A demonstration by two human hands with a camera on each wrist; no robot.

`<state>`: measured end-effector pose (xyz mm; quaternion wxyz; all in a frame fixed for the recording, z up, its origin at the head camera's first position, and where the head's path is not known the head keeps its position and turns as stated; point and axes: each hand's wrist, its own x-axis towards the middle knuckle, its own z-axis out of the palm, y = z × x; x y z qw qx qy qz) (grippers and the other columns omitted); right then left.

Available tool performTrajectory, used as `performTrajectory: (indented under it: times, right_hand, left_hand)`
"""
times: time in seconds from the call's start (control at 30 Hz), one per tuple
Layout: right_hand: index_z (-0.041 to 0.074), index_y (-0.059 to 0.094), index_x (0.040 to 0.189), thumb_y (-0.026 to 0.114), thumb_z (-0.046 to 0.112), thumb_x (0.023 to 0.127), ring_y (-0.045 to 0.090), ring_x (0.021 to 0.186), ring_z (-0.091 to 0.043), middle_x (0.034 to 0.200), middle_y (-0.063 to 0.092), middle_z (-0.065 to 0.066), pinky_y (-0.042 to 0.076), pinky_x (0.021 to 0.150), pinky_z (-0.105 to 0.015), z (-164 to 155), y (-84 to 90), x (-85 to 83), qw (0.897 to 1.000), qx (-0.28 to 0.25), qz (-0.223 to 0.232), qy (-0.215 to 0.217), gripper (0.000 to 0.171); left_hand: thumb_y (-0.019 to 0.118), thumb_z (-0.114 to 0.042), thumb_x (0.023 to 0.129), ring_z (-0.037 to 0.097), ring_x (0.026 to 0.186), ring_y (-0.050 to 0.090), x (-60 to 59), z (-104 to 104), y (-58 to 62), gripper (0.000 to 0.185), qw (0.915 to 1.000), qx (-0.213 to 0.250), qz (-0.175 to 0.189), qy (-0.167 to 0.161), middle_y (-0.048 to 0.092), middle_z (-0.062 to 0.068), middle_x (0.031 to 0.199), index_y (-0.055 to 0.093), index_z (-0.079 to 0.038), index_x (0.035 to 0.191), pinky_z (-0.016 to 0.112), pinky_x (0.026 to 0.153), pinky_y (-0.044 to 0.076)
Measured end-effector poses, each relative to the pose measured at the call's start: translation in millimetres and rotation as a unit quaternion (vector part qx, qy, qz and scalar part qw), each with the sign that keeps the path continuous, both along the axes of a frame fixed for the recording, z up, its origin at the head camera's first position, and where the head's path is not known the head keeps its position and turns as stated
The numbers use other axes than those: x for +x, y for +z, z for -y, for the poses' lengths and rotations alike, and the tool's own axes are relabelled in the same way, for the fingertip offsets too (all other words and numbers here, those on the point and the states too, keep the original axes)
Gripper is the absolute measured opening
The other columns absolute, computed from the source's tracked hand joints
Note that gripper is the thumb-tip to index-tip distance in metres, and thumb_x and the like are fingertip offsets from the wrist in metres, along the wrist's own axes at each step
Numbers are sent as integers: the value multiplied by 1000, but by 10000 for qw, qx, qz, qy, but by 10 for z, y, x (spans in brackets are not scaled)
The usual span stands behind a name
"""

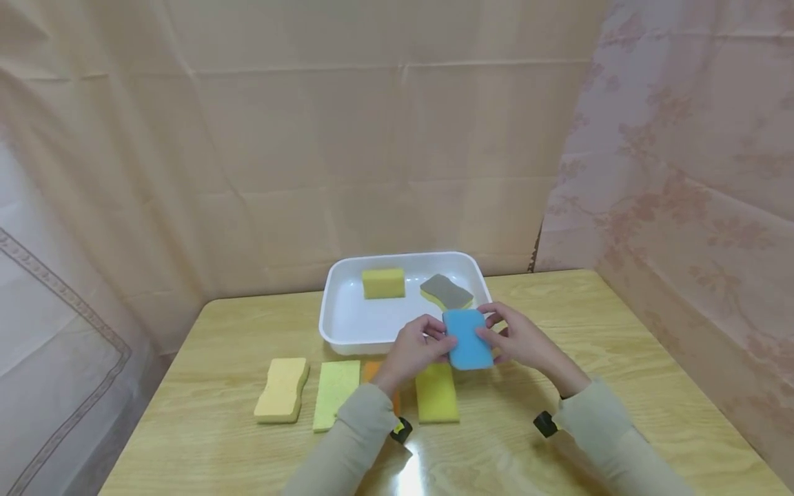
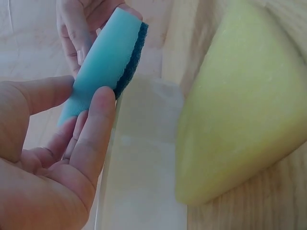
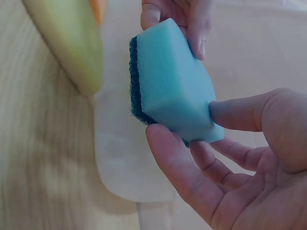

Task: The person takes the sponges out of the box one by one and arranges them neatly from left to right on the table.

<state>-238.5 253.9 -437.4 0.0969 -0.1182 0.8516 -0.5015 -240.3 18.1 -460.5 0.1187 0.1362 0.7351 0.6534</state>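
Observation:
Both hands hold a blue sponge (image 1: pixel 468 339) above the front right part of a white tray. In the left wrist view, the thumb and fingers of my left hand (image 2: pixel 62 158) pinch one end of it. The right wrist view shows my right hand (image 3: pixel 240 158) gripping the other end between thumb and fingers. A dark scouring layer (image 3: pixel 135 81) covers one face of the sponge, turned away from the head camera. The yellow sponge (image 1: pixel 437 394) lies on the table below the hands. An orange sponge (image 1: pixel 372 370) is partly hidden by my left arm.
The white tray (image 1: pixel 347 331) stands at the table's back, holding a yellow sponge (image 1: pixel 383 284) on its edge and a grey-topped, waisted sponge (image 1: pixel 446 292). Left of my left arm lie a pale green sponge (image 1: pixel 337 393) and a waisted pale yellow sponge (image 1: pixel 282 390). Curtains hang behind the table.

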Motion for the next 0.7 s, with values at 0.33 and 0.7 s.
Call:
performTrajectory:
  times: [0.33,0.7]
  right_hand:
    - [-1,47,139,63,13,102,62,74,-26,113,55,-22,61,59,-47,-121,-81,146,10000,39,-29,87,43]
    - [1,48,137,64,13,101,62,68,-26,109,57,-19,60,55,-43,-150,-158,260,9995,179,-236,124,41]
  left_hand:
    - [78,-18,91,21,72,71,98,-99,-76,26,9996,-119,143,-233,67,7,90,61,-1,102,42,71,62]
    - [78,-25,91,17,68,69,177,-134,-148,26,9971,-619,177,-401,63,4,92,60,-9,100,33,69,61]
